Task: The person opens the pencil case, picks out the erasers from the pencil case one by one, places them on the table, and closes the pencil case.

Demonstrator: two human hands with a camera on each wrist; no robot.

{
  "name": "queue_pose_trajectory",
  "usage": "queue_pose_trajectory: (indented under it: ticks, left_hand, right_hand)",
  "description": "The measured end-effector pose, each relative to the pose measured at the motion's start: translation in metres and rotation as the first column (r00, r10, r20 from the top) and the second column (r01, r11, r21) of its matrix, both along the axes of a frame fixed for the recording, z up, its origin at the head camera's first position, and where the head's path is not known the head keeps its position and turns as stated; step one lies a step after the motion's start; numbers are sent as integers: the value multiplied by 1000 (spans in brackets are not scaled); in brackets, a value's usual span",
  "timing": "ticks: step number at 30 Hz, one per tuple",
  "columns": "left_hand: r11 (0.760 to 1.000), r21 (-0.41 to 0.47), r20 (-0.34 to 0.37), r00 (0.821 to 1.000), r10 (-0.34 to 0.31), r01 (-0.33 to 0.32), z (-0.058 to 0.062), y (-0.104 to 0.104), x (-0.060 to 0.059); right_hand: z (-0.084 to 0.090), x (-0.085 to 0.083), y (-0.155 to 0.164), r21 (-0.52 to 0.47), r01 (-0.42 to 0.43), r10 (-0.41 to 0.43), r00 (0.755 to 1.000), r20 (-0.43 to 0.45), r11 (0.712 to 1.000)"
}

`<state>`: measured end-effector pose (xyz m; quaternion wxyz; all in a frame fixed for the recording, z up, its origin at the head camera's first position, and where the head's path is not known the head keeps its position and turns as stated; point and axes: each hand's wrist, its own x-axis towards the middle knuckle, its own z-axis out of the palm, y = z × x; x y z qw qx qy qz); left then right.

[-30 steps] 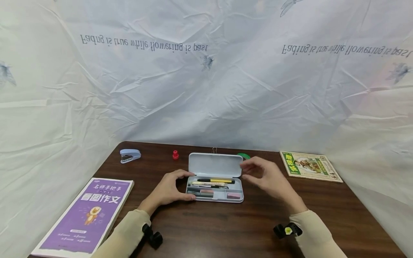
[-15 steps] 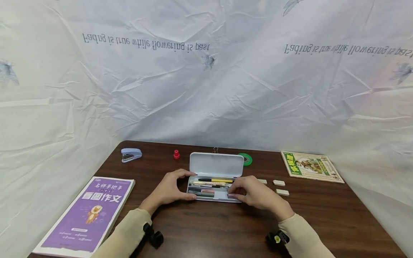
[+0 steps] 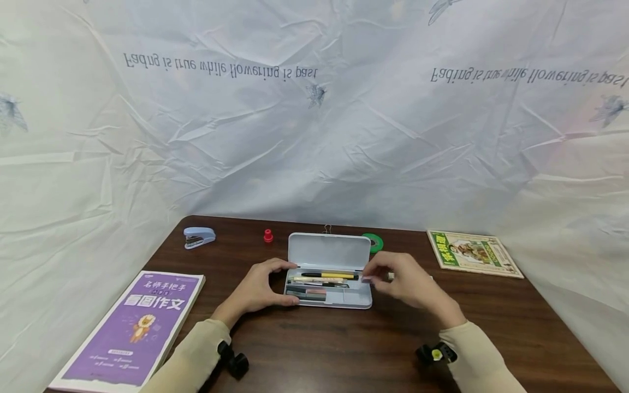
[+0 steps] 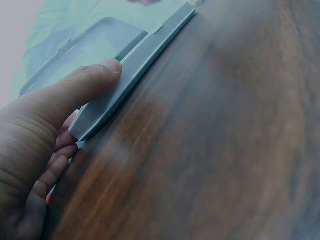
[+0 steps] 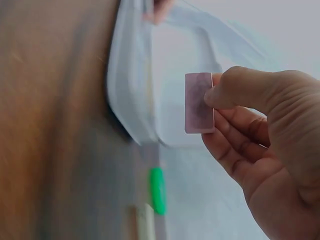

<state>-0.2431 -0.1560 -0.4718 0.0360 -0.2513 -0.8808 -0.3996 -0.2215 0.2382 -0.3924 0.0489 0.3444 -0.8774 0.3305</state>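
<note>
Above the open pencil case (image 3: pixel 328 275), right hand (image 3: pixel 405 281) fingers pinch a pink eraser (image 5: pixel 199 102); left hand (image 3: pixel 255 289) grips the case's left end on the desk (image 3: pixel 354 344).

- The pencil case (image 3: pixel 328 252) is pale grey-blue, lid and tray alike.
- The eraser (image 5: pixel 199 103) is dusty pink.
- A pen (image 3: pixel 329 275) in the tray is yellow with black ends.
- The counter (image 3: pixel 344 344) is dark brown with a wood grain.
- The stapler (image 3: pixel 199 237) is light blue.
- The workbook (image 3: pixel 132 327) has a purple cover with white lettering and an orange cartoon lion.
- The tape roll (image 3: pixel 375 241) is green.
- The small cap (image 3: pixel 267 235) is red.
- The backdrop sheet (image 3: pixel 314 120) is white, printed with grey script and dragonflies.
- The sleeves (image 3: pixel 196 355) are beige.
</note>
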Motion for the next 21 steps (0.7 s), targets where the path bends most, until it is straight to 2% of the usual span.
queue_pose_trajectory:
  ticks: [4, 9, 15, 21]
  left_hand:
    - [1000, 1, 5, 1000, -1, 1, 0, 0, 0]
    - [1000, -5, 4, 1000, 2, -2, 0, -1, 0]
    - [1000, -3, -3, 1000, 1, -1, -1, -1, 0]
    - [1000, 1, 4, 1000, -3, 3, 1, 0, 0]
  right_hand:
    - [8, -1, 22, -13, 80, -80, 997, -16, 997]
    - [9, -3, 44, 50, 172, -171, 985, -27, 984]
    - [-4, -11, 57, 147, 159, -170, 983, 65, 976]
    - [-16, -15, 60, 164, 138, -157, 981, 110, 977]
